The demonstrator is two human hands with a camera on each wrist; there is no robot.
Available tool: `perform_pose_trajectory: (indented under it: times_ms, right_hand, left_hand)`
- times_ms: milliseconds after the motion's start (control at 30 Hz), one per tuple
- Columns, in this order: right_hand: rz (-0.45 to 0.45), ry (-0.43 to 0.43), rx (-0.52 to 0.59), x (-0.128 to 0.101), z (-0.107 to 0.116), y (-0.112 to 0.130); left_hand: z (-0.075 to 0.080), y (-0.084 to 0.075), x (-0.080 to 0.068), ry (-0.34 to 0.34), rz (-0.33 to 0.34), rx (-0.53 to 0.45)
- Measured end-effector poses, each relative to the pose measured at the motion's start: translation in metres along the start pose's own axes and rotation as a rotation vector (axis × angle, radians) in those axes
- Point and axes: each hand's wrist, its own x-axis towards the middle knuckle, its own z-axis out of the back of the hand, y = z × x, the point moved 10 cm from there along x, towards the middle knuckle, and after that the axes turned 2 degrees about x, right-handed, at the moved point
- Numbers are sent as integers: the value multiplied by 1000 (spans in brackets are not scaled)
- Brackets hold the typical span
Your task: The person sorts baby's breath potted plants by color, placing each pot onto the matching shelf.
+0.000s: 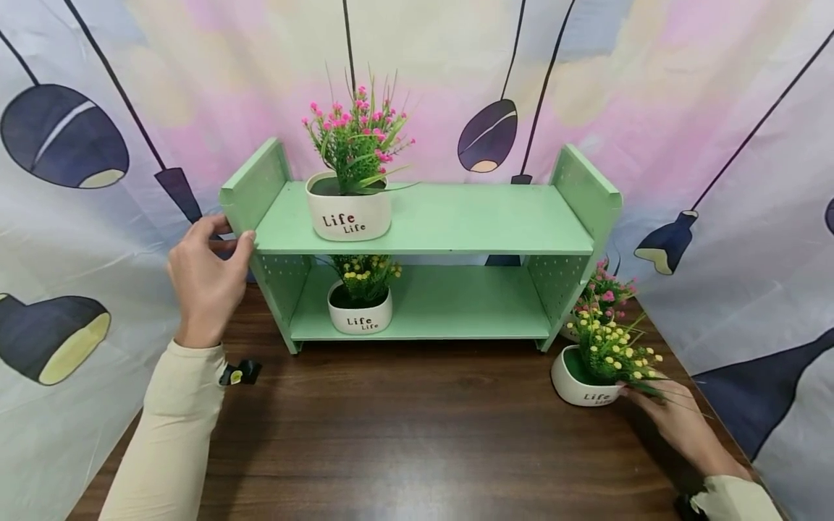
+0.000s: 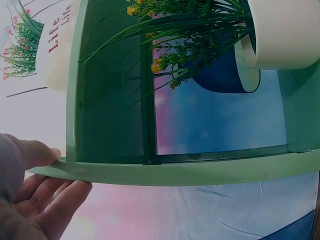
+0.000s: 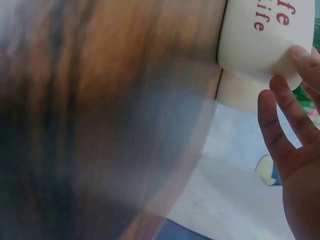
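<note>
A green two-tier shelf (image 1: 417,217) stands on the wooden table. My left hand (image 1: 211,278) grips the edge of its left side panel (image 2: 200,172), thumb on one face and fingers on the other. At the right, my right hand (image 1: 680,420) holds the end of a white "Life" flowerpot (image 1: 583,383) with yellow flowers (image 1: 615,347). In the right wrist view the thumb lies on the front of that pot (image 3: 265,45); the fingers behind it are partly hidden. Behind it stands another pot with pink flowers (image 1: 606,293), mostly covered.
On the upper tier, left side, sits a white pot (image 1: 348,217) with pink flowers. Below it, a pot (image 1: 360,315) with yellow flowers stands on the lower tier. A lamp-patterned curtain (image 1: 430,43) hangs behind the brown table (image 1: 417,427).
</note>
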Motion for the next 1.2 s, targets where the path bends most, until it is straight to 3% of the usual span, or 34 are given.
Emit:
perform_pose_trajectory:
  times_ms: [133, 433, 733, 1000, 1200]
  right_hand:
    - [59, 30, -10, 0, -5, 16]
    - [77, 76, 21, -7, -27, 44]
    - [149, 82, -16, 4, -46, 73]
    - [14, 86, -9, 13, -58, 75]
    - [-13, 54, 15, 14, -60, 76]
  left_hand:
    - [1, 0, 1, 1, 2, -10]
    - [-2, 1, 3, 16, 11, -14]
    - [0, 1, 2, 2, 4, 4]
    - [-1, -2, 2, 0, -9, 21]
    - [0, -2, 2, -9, -17, 13]
